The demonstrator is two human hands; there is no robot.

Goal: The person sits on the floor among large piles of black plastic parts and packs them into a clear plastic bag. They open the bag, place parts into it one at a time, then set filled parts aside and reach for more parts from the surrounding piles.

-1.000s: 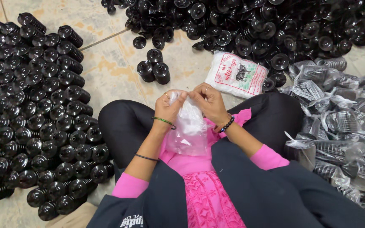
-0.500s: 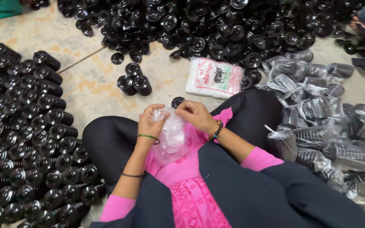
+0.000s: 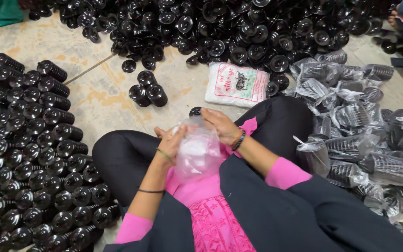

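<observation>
1. A thin clear plastic bag (image 3: 197, 154), empty and crumpled, is held over the lap, its mouth pinched between the fingers of the left hand (image 3: 172, 142) and the right hand (image 3: 220, 125).
2. Filled, knotted bags of black ribbed plastic caps (image 3: 360, 140) are piled along the floor's right edge.
3. Stacked rows of caps (image 3: 33, 140) at the left edge are yet unbagged.

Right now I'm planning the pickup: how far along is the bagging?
Done: tied bags of stacks lie at the right. In hand: both hands, left hand and right hand, hold a clear bag on the lap. Left: many bare stacks at the left, plus loose black pieces ahead.
</observation>
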